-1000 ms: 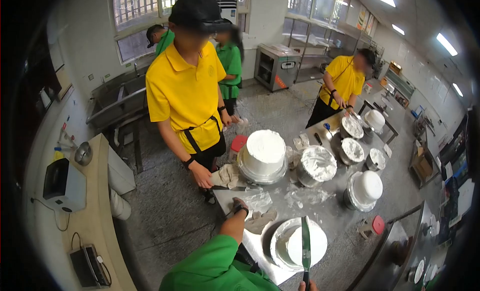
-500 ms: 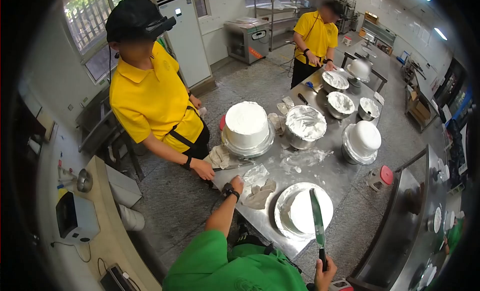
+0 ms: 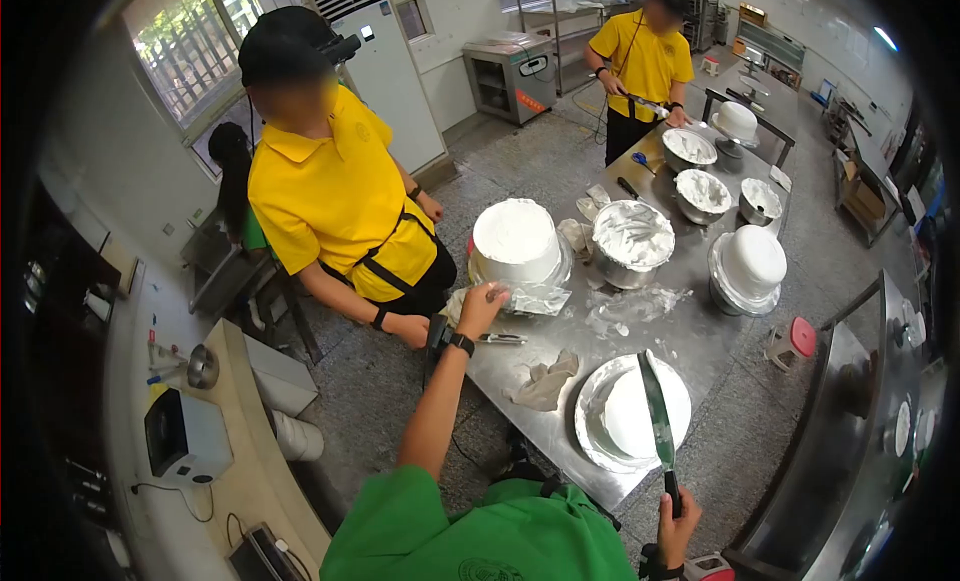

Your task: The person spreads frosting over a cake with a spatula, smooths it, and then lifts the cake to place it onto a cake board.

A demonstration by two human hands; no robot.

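My left hand (image 3: 484,307) is closed on a clear, cream-smeared plastic sheet (image 3: 538,299), held over the table near the tall white cake (image 3: 515,239). My right hand (image 3: 680,529) grips the black handle of a long icing spatula (image 3: 660,426). Its blade, with white cream along it, points up in front of a cream-covered cake (image 3: 622,418). That cake sits on a round turntable (image 3: 592,443) at the near corner of the steel table. A crumpled beige cloth (image 3: 543,383) lies left of the turntable.
A person in a yellow shirt (image 3: 335,181) stands at left, one hand at the table's edge. Another person (image 3: 645,56) works at the far end. Bowls of cream (image 3: 633,243) and a domed white cake (image 3: 752,261) stand along the table. A red-topped stool (image 3: 795,341) is at right.
My left hand has picked up the plastic sheet from the table and moved it forward and right. The right hand still holds the spatula. The far person now holds a tool up.
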